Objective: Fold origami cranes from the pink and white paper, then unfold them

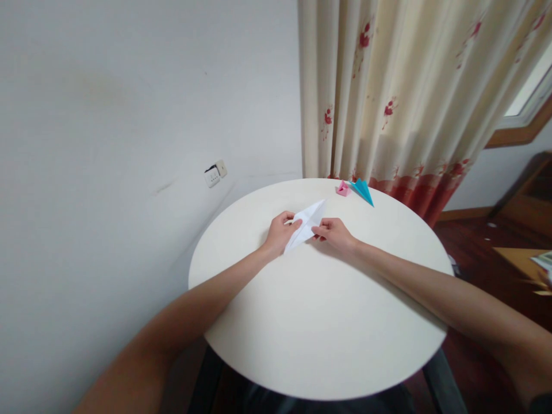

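A folded sheet of white paper [307, 223], shaped like a long diamond with pointed ends, is held just over the table between both hands. My left hand [281, 233] grips its left edge, thumb on top and fingers behind. On the opposite side, my right hand [334, 233] pinches the right edge between thumb and fingers. One point of the paper aims away to the upper right, the other toward me at the lower left. Creases run across its face. Some fingertips are hidden behind the paper.
The round white table [328, 328] carries a small pink folded-paper piece [343, 188] and a blue paper plane [363, 191] at its far edge. Behind hangs a flowered curtain [388, 86]. A wall with a socket [212, 177] stands close on the left.
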### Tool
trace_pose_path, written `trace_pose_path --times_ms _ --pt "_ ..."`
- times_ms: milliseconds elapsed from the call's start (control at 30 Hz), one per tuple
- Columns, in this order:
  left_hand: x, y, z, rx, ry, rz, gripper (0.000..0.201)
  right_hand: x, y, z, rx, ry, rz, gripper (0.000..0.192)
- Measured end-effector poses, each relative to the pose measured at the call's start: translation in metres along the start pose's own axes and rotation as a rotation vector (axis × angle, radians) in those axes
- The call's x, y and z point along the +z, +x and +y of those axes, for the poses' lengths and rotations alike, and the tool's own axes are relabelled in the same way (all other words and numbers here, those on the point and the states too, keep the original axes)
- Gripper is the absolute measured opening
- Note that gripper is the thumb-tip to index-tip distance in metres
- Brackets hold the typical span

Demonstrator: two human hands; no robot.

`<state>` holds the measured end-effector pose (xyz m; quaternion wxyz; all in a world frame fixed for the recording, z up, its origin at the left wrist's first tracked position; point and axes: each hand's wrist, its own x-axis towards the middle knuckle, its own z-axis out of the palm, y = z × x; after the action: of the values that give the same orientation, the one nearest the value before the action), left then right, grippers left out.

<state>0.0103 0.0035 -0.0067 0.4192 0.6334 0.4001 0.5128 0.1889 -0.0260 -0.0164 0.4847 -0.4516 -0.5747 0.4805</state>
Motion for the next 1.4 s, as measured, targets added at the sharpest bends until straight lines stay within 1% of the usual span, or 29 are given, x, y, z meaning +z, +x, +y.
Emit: trace_pose_path --times_ms 67,200,333,433,500,600,700,767,867,933,1000,1100,1167,1267,1333,1400 --pt "0.002 -0.002 0.000 -0.013 -0.043 -0.038 0.027 -0.001 0.003 0.003 -0.023 -0.047 0.046 0.018" --pt "0.003 -0.003 -0.002 -0.040 -0.094 -0.120 0.035 -0.003 0.006 0.005 -0.060 -0.055 0.052 0.016" --pt "0.001 -0.003 -0.003 -0.039 -0.141 -0.179 0.041 -0.004 0.006 0.006 -0.054 -0.030 0.082 0.017" --pt "0.001 -0.004 -0.004 -0.020 -0.128 -0.230 0.042 -0.004 0.005 0.005 -0.051 -0.021 0.102 0.019" --pt "0.001 -0.005 -0.002 -0.018 -0.092 -0.230 0.040 -0.004 0.004 0.004 -0.058 -0.029 0.106 0.019" --pt "0.002 -0.006 0.002 -0.038 -0.037 -0.177 0.034 -0.004 0.003 0.001 -0.066 -0.045 0.097 0.022" --pt "0.002 -0.007 0.005 -0.044 -0.016 -0.135 0.031 -0.003 0.001 0.001 -0.073 -0.076 0.025 0.027" --pt "0.001 -0.007 0.005 -0.036 -0.005 -0.130 0.030 -0.002 0.000 0.002 -0.068 -0.113 -0.010 0.030" --pt "0.001 -0.006 0.004 -0.014 0.042 -0.133 0.027 -0.002 0.000 0.004 -0.047 -0.155 -0.009 0.031" --pt "0.001 -0.006 0.003 0.021 0.093 -0.130 0.024 -0.001 0.000 0.005 -0.030 -0.156 -0.008 0.031" --pt "0.002 -0.006 0.000 0.089 0.151 -0.123 0.021 -0.001 0.000 0.005 -0.018 -0.141 -0.010 0.030" --pt "0.003 -0.006 -0.005 0.198 0.233 -0.117 0.023 0.000 0.000 0.004 -0.011 -0.117 -0.009 0.028" --pt "0.004 -0.006 -0.007 0.233 0.272 -0.134 0.022 0.000 0.000 0.003 -0.003 -0.104 -0.004 0.026" --pt "0.004 -0.009 -0.003 0.285 0.294 -0.165 0.019 0.000 0.000 0.003 0.015 -0.074 0.006 0.029" --pt "0.005 -0.012 0.004 0.342 0.295 -0.202 0.023 0.000 0.000 0.003 0.033 -0.047 0.028 0.036" --pt "0.006 -0.016 0.010 0.384 0.294 -0.264 0.028 -0.001 0.001 0.005 0.041 -0.027 0.059 0.041"
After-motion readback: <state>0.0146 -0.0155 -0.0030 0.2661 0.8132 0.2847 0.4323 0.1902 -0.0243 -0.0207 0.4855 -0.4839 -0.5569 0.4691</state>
